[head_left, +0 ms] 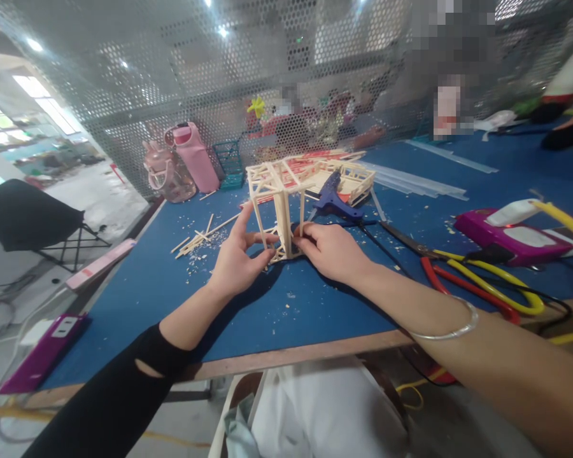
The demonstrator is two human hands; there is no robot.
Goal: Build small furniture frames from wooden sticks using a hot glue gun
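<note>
Two bare hands flank a small wooden stick frame (281, 219) standing upright on a blue tabletop (248, 324).
The frame sits between the fingertips, its thick central post in the gap and its lattice top above both hands. The left hand (236, 257) is spread at its lower left: the index finger points up beside a thin leg, while the thumb and another finger reach in near that leg's foot; whether they grip it, I cannot tell. The right hand (332, 251) has its thumb and forefinger pressed together, pinching the frame low on its right side, near the base. Loose sticks (195, 242) lie left of the left hand; a blue glue gun (337, 197) rests beyond the right hand.
</note>
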